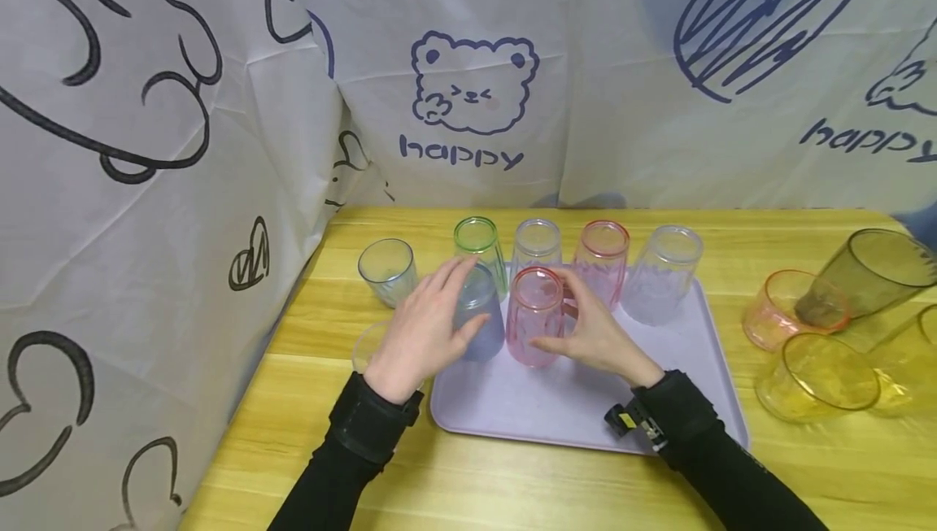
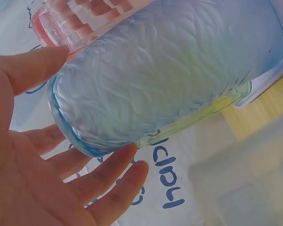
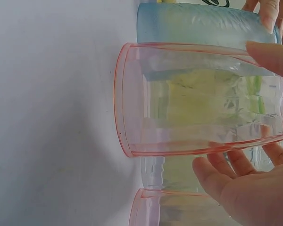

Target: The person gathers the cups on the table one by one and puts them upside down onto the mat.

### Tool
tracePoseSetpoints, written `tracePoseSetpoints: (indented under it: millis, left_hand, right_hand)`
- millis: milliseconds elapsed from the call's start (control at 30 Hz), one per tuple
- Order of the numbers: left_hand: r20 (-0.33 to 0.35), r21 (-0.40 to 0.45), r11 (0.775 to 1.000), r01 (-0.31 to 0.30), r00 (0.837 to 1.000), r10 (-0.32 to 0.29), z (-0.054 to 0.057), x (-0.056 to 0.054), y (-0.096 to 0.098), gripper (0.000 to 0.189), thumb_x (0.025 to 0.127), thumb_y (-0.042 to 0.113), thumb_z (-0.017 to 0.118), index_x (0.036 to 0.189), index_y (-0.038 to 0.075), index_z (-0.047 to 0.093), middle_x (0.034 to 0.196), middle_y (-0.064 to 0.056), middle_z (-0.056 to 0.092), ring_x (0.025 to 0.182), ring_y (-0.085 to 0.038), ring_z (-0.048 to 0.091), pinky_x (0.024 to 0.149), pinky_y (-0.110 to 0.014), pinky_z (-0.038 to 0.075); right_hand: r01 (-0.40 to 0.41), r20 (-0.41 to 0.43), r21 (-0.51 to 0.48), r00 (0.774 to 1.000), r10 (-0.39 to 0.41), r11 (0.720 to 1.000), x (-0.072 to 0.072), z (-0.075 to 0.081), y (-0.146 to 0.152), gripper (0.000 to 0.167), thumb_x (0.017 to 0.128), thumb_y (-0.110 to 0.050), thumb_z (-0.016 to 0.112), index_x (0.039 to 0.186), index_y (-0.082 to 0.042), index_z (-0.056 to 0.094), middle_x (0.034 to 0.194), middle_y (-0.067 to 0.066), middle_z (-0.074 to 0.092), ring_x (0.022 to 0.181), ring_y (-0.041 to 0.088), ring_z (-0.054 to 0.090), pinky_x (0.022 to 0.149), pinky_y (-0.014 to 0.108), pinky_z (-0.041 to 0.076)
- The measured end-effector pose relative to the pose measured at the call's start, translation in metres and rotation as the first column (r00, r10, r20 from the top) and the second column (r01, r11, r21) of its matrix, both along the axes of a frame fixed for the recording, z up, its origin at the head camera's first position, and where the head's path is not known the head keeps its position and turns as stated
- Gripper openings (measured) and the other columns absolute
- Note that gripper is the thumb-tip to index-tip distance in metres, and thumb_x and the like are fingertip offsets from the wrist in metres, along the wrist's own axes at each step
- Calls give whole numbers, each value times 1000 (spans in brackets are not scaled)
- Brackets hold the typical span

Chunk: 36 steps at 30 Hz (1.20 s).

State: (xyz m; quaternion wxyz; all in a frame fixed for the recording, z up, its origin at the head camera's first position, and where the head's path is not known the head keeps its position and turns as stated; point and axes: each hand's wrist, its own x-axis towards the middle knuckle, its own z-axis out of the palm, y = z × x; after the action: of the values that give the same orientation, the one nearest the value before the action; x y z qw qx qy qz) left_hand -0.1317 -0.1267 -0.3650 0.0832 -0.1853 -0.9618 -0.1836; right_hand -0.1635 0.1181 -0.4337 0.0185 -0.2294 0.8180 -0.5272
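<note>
Two upturned glasses stand side by side at the front of the row on the lilac tray (image 1: pixel 512 413). The left one is a frosted blue glass (image 2: pixel 170 75) with a rippled surface. My left hand (image 1: pixel 428 324) is beside its upper end, thumb and fingers spread loosely around it. On the right is a clear pink glass (image 3: pixel 198 103) with a red-edged rim turned down. My right hand (image 1: pixel 596 332) is round its right side, thumb in front and fingers behind, spread wide. In the right wrist view, the thumb (image 3: pixel 271 59) overlaps the glass's edge.
Behind stand upturned green (image 1: pixel 476 237), clear (image 1: pixel 538 238), pink (image 1: pixel 603 242) and pale (image 1: pixel 662 283) glasses. Left of the tray is a bluish glass (image 1: pixel 388 271), partly behind it another. An orange glass (image 1: pixel 776 315), yellow glasses (image 1: pixel 816 385) and a tilted dark glass (image 1: pixel 871 271) occupy the right.
</note>
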Motion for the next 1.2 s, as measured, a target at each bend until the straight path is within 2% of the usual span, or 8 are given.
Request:
tracePoseSetpoints:
  millis: [267, 467, 600, 667, 767, 900, 1033, 1200]
  left_hand:
    - [-118, 41, 999, 6, 993, -2, -2, 1, 4, 64, 93, 30, 72, 149, 10, 47, 153, -13, 49, 138, -34, 50, 114, -50, 44]
    - [-193, 90, 996, 17, 981, 0, -4, 0, 9, 57, 92, 26, 73, 144, 10, 53, 149, -14, 53, 135, -35, 52, 112, -51, 46]
    - [-233, 104, 994, 18, 973, 6, -5, 1, 14, 54, 92, 26, 72, 141, 11, 55, 146, -13, 56, 133, -34, 53, 110, -50, 47]
    - [-245, 106, 994, 14, 970, 13, -4, 1, 17, 53, 92, 26, 72, 140, 12, 56, 145, -12, 56, 133, -33, 53, 110, -50, 48]
    - [-265, 110, 994, 17, 964, 13, -2, 2, 23, 51, 92, 26, 72, 139, 11, 57, 144, -11, 57, 133, -32, 53, 111, -48, 47]
    - [-295, 114, 993, 37, 955, -2, 0, 3, 31, 47, 92, 25, 71, 136, 11, 58, 141, -11, 58, 133, -31, 54, 112, -46, 46]
    - [-319, 122, 990, 65, 947, -22, 3, 4, 43, 44, 92, 24, 71, 133, 11, 60, 139, -11, 59, 132, -31, 54, 112, -45, 47]
    - [-349, 124, 986, 112, 935, -62, 5, 6, 58, 43, 91, 23, 71, 132, 12, 61, 138, -9, 59, 131, -28, 55, 111, -43, 47]
  right_hand:
    - [37, 36, -77, 999, -34, 996, 5, 2, 2, 78, 77, -10, 86, 142, -6, 42, 138, 18, 56, 133, 38, 51, 114, 60, 41]
    - [51, 52, -162, 998, -43, 985, 9, 8, 4, 76, 80, -4, 83, 144, -4, 41, 139, 20, 54, 134, 38, 50, 117, 56, 39]
    - [71, 53, -174, 997, -63, 982, 13, 14, 7, 71, 83, -3, 79, 144, -2, 42, 138, 21, 55, 132, 37, 51, 117, 54, 39]
    - [81, 51, -179, 996, -73, 980, 14, 16, 10, 68, 85, -2, 77, 144, -2, 42, 138, 21, 55, 131, 33, 52, 117, 49, 40]
    - [95, 44, -206, 995, -88, 974, 16, 18, 14, 61, 89, 0, 72, 143, 0, 43, 138, 22, 54, 128, 19, 54, 115, 33, 44]
    - [108, 32, -253, 994, -103, 962, 20, 21, 21, 50, 95, 1, 63, 141, 3, 44, 137, 24, 53, 123, 5, 54, 106, 13, 45]
    - [125, 11, -252, 992, -127, 959, 26, 25, 28, 43, 99, -3, 56, 140, 4, 46, 135, 25, 54, 122, 3, 54, 100, 9, 47]
    - [157, -20, -195, 986, -164, 968, 33, 29, 38, 41, 101, -5, 55, 140, 5, 47, 133, 22, 56, 119, -2, 55, 99, 7, 45]
